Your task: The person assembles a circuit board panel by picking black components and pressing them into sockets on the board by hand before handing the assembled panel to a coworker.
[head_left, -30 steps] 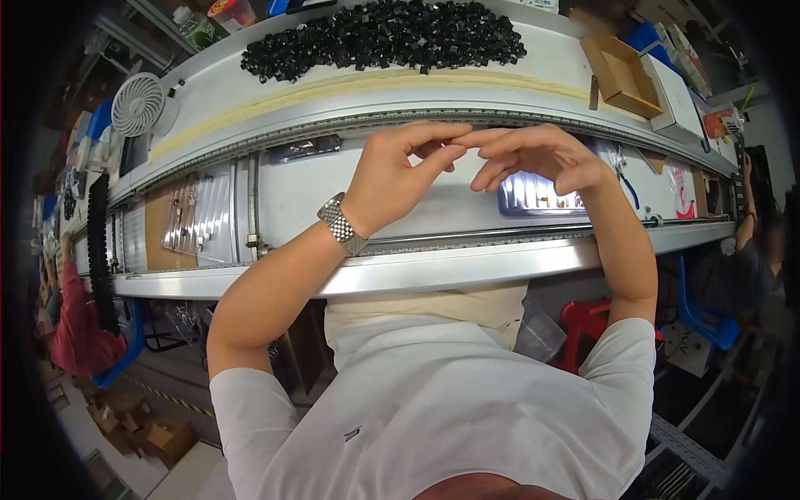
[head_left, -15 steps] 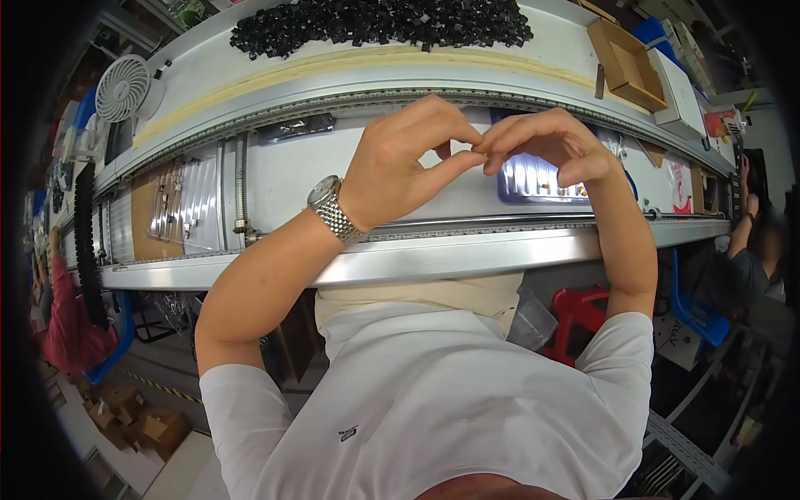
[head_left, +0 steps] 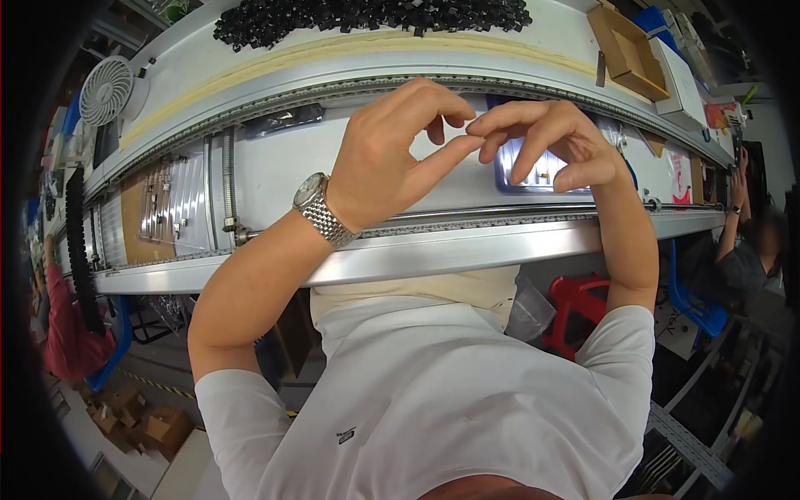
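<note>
Over the bench my left hand (head_left: 400, 154), with a metal watch (head_left: 312, 193) on its wrist, has its thumb stretched out and index finger bent apart from it. My right hand (head_left: 554, 146) faces it, fingers spread and slightly curled. The left thumb tip meets or nearly meets the right fingertips; no part can be made out between them. Beneath my right hand is a blue-rimmed clear tray (head_left: 506, 177) with small brass-coloured pieces, partly hidden by the fingers.
A heap of small black parts (head_left: 375, 17) lies across the back. Metal rails with chain (head_left: 467, 267) run in front and behind. A white fan (head_left: 107, 92) stands left, a cardboard box (head_left: 629, 54) back right. Small parts sit in a clear ribbed tray (head_left: 192, 208). Other people sit at both sides.
The fingertips, pressed close together before, have come apart. My right fingers have spread, and my left index finger has lifted from the thumb. The view has shifted slightly.
</note>
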Available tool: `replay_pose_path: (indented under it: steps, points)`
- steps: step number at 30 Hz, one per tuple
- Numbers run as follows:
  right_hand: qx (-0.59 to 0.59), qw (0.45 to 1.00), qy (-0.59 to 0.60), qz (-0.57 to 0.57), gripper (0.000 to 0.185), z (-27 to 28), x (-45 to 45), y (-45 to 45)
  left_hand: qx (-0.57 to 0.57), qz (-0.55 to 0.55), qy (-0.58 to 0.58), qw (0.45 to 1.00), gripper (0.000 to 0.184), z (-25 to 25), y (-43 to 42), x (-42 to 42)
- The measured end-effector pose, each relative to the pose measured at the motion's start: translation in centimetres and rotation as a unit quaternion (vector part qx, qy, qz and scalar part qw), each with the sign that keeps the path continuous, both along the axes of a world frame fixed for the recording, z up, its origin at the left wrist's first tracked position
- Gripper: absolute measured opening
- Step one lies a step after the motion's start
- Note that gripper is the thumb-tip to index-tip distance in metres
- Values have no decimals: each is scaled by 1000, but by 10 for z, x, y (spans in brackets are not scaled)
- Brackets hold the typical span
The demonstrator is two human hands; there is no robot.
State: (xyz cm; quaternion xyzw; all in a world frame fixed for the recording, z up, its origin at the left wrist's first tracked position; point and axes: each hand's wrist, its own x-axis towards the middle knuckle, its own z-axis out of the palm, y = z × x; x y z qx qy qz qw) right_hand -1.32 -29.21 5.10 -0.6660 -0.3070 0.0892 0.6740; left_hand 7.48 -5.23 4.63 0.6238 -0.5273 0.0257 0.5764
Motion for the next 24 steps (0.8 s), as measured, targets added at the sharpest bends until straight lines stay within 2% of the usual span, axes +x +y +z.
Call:
replay_pose_path:
  steps: [7, 12, 16, 21, 24]
  points:
    - [-28, 999, -24, -23, 35, 4, -3, 0, -14, -8, -4, 1000, 21, -3, -3, 0]
    - [14, 1000, -21, -2, 37, 5, -1, 6, -41, 0, -19, 999, 17, -9, -4, -1]
    - [4, 971, 33, -238, 41, 9, -16, 30, -36, -5, -12, 999, 17, -7, -4, -1]
    - [53, 952, 72, -292, 51, 14, -23, 47, -29, -14, 2, 999, 18, -4, -2, -4]
    - [41, 949, 86, -300, 49, 14, -24, 45, -39, -11, 7, 999, 18, -6, -4, -6]
